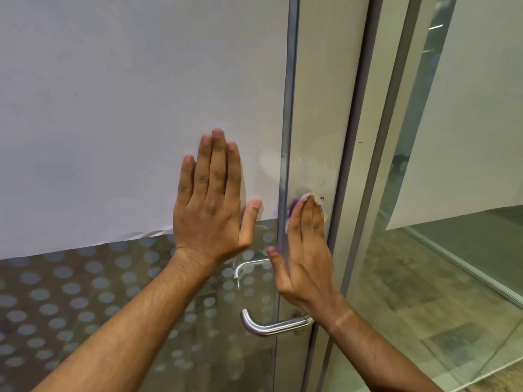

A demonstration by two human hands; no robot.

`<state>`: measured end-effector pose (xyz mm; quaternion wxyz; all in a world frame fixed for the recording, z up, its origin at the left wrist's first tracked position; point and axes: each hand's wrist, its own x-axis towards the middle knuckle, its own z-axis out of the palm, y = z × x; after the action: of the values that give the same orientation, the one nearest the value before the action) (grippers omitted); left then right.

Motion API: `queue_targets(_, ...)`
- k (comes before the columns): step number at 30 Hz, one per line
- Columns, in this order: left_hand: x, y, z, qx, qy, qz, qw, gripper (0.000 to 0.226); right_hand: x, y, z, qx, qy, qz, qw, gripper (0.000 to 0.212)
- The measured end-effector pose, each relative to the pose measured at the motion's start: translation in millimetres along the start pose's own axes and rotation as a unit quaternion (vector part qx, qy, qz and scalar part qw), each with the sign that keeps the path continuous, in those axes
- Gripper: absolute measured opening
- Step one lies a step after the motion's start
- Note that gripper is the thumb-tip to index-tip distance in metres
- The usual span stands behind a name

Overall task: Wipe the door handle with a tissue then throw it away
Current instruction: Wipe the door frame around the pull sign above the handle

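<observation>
- The left hand [210,199] is laid flat and empty on the white paper sheet [127,108] that covers the glass door [85,292].
- A crumpled white tissue [310,198] is pressed by the right hand [307,250] against the pale door edge strip [314,123], above the curved brushed-metal door handle [271,326].
- The handle is not touched now; it is judged that wiping there and the throwing away are left.
- Most of the tissue is hidden under the fingers, and no bin is seen.
</observation>
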<state>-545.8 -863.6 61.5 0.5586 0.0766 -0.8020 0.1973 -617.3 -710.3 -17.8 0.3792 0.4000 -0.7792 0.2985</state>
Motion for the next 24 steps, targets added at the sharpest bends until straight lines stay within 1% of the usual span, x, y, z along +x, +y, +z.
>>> queue_targets(2,0.0,0.1,0.4,0.0,0.002,0.001,1.0,0.085,16.1,-9.5,-2.3,0.027,0.025,0.02,0.999,0.085)
queue_targets(3,0.0,0.1,0.6,-0.001,0.002,0.001,1.0,0.085,19.7,-10.2,-3.1,0.023,0.027,0.012,0.999,0.085)
queue_targets(5,0.4,0.4,0.6,-0.001,0.002,0.0,1.0,0.085,14.1,-2.6,-2.2,-0.006,0.003,-0.032,0.999,0.084)
queue_targets(7,0.6,0.4,-0.1,-0.002,0.001,-0.001,1.0,0.086,-5.9,10.6,1.1,-0.052,-0.038,-0.076,0.995,0.083)
queue_targets(9,0.6,0.3,-0.8,-0.003,0.0,-0.002,1.0,0.086,-25.9,22.2,4.0,-0.089,-0.064,-0.096,0.989,0.082)
queue_targets(12,0.9,0.6,-1.2,-0.001,-0.003,-0.002,1.0,0.086,-31.8,23.2,6.2,-0.096,-0.057,-0.084,0.99,0.079)
queue_targets(18,0.3,0.7,-0.9,0.002,-0.001,-0.001,1.0,0.086,5.1,-0.2,-0.3,-0.017,0.004,-0.018,1.0,0.08)
queue_targets(20,0.7,0.4,-1.1,0.001,0.001,-0.003,1.0,0.085,2.7,4.2,0.5,-0.024,-0.006,-0.034,0.999,0.08)
queue_targets(24,1.9,0.6,-1.6,0.002,-0.001,-0.003,1.0,0.086,-35.8,22.1,7.5,-0.074,-0.068,-0.082,0.991,0.08)
